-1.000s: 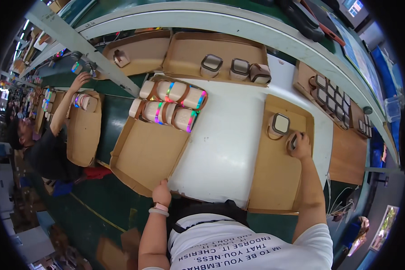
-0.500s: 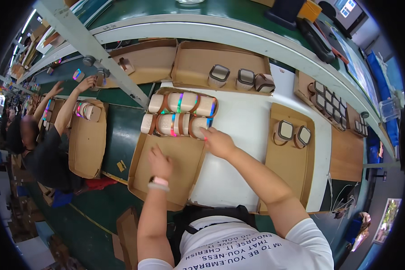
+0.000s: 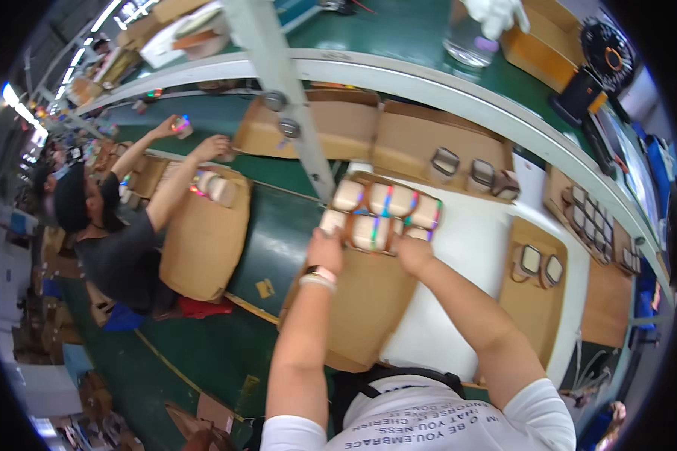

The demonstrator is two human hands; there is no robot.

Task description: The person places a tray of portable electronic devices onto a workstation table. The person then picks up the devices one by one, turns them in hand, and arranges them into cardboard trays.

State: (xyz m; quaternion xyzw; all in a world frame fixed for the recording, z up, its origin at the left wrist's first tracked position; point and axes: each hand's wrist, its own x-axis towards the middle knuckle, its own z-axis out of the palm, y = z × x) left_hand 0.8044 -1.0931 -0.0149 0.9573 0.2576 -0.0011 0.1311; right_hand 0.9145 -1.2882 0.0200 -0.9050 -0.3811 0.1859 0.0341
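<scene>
Left hand [image 3: 327, 252] and right hand [image 3: 415, 254] are apart from each other, one at each end of the near row [image 3: 371, 231] of beige rounded units with brown straps and coloured light bands. Left fingers touch the leftmost unit; right fingers are at the row's right end. Blur here: cannot tell whether either hand grips or only presses.

The far row [image 3: 385, 199] lies just beyond, alongside the near one. Both rows sit at the far end of a cardboard tray [image 3: 361, 316]; its nearer part is bare.

To the right, on the white tabletop [image 3: 436, 319], a second tray [image 3: 530, 316] holds two dark-rimmed units [image 3: 541, 263] with pale faces. Behind, a back tray [image 3: 410, 143] holds three more near its right end. Far left, a co-worker [image 3: 120, 255] has both arms raised, a lit unit [image 3: 181, 126] at one hand.
</scene>
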